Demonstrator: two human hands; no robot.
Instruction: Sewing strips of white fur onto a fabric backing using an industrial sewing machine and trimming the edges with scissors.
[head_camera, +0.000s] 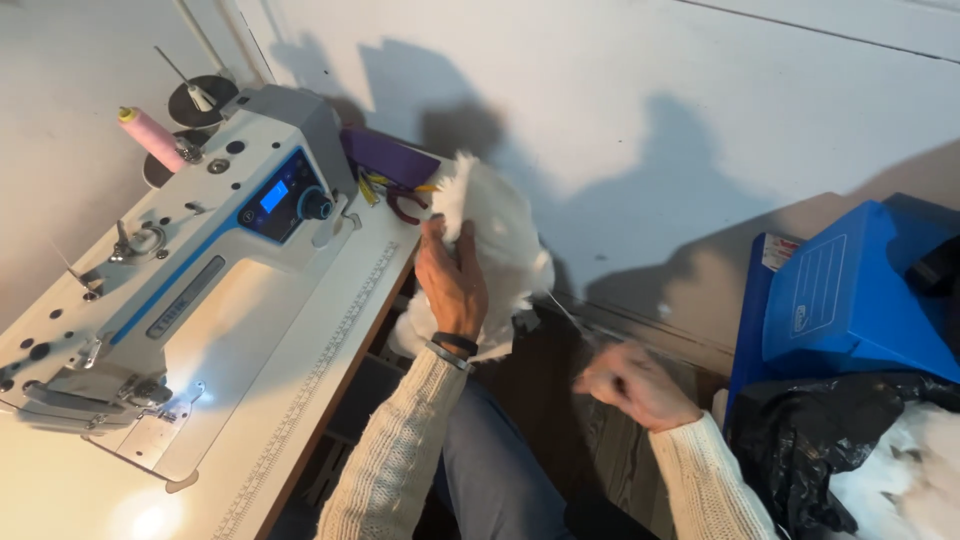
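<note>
table (330, 350): white, ruler strip along edge | on it: sewing machine (170, 270), purple sheet (385, 155), pliers (400, 205)

One sewing machine (160, 290), one pink thread spool (150, 137), one white fluffy piece (495, 245), one blue box (850, 295), two hands (452, 285)

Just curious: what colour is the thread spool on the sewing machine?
Pink thread spool, yellowish at the tip; seen in the head view.
</note>
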